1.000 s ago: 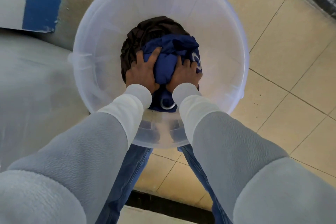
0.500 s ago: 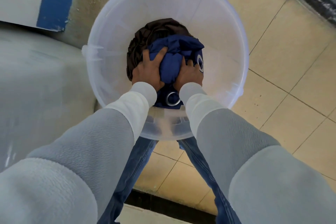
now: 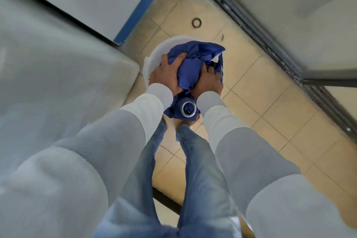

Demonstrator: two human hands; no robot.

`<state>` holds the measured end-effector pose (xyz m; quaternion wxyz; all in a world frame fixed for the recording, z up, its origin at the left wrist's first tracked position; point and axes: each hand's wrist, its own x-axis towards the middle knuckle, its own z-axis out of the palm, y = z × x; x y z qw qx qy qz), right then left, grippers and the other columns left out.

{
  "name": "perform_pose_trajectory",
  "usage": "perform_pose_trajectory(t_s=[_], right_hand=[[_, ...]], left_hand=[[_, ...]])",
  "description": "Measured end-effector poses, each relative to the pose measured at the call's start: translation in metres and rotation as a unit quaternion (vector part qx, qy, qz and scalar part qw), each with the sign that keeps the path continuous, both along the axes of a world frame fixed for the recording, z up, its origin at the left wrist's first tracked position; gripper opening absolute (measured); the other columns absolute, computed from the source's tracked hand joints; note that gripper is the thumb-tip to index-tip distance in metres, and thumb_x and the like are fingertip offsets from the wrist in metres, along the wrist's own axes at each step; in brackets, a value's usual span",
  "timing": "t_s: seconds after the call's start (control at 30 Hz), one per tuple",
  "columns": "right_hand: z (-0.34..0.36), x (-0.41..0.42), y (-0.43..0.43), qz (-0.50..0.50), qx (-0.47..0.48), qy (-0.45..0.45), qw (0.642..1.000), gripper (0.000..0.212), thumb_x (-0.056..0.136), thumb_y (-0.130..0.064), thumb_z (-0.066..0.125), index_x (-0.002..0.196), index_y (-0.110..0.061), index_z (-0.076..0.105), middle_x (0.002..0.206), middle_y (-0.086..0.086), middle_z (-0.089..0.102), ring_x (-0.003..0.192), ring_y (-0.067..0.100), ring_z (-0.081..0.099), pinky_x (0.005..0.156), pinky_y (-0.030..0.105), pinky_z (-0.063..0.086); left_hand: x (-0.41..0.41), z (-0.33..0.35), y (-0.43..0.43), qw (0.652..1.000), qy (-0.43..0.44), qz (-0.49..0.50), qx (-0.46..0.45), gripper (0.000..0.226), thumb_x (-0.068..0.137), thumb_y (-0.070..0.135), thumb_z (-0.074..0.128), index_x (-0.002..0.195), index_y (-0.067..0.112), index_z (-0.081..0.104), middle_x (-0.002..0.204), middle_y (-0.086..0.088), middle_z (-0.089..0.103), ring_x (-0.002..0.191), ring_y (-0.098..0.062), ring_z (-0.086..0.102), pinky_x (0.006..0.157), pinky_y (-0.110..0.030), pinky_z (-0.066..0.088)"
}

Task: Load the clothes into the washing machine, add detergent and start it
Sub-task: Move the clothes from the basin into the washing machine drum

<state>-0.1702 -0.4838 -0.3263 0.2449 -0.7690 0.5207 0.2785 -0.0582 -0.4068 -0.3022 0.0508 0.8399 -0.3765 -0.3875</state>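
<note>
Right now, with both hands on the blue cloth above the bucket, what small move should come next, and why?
Probably carry the bundle leftward. Left hand and right hand both clutch the blue cloth above the white bucket, and the grey machine top lies to the left.

The blue cloth (image 3: pixel 195 58) and both hands cover most of the white bucket (image 3: pixel 154 58); only its left rim shows, and its contents cannot be seen. The left hand (image 3: pixel 166 75) and right hand (image 3: pixel 207 81) have fingertips buried in the fabric. The grey appliance (image 3: pixel 58 83) at left is blurred and cut off by the frame edge.
</note>
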Motion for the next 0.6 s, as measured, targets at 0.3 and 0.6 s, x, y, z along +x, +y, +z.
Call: perform_pose_trajectory(t_s=[0.3,0.6], right_hand=[[0.178,0.005,0.012,0.081,-0.051,-0.063,0.993,0.085,0.073,-0.035,0.072,0.145,-0.025,0.028,0.141,0.005,0.042,0.129,0.033,0.04,0.097,0.041,0.042],[0.322,0.041,0.015,0.178,-0.122,-0.187,0.958,0.064,0.08,-0.027,0.064,0.138,-0.024,0.036,0.132,0.01,0.049,0.123,0.037,0.043,0.094,0.045,0.043]], left_hand=[[-0.003,0.173,0.033,0.998,-0.031,0.05,-0.014,0.091,0.078,0.042,0.07,0.149,0.045,0.013,0.144,-0.004,0.032,0.115,-0.038,0.052,0.094,-0.039,0.045],[0.016,0.306,0.058,0.979,-0.134,0.132,-0.077,0.091,0.075,0.037,0.068,0.149,0.041,0.015,0.135,-0.011,0.035,0.097,-0.044,0.059,0.083,-0.044,0.051]])
